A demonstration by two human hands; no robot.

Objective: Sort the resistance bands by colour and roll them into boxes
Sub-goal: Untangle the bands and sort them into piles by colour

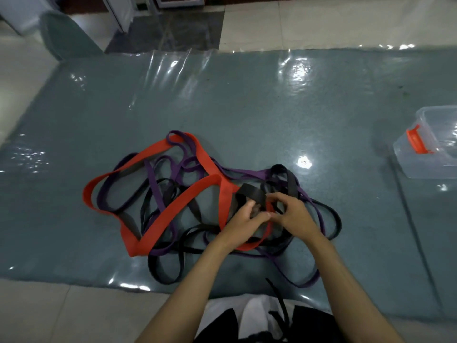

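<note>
left hand (249, 215): fingers curled round a black band (252, 193), pinching it
right hand (293, 212): fingers clamped on the same black band
bands: red band (173, 209), purple bands (153, 177) and black ones tangled on the grey-green mat (222, 107)
box (430, 142): clear, orange clip, well apart at right

Tangled bands (173, 206), box (430, 149) on mat (247, 107)

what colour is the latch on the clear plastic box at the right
Orange-red latch on the clear plastic box, seen in the head view.

Glossy grey-green plastic-covered floor mat (247, 107) over pale square floor tiles (321, 21); dark marble-patterned tile strip (168, 30) beyond.
</note>
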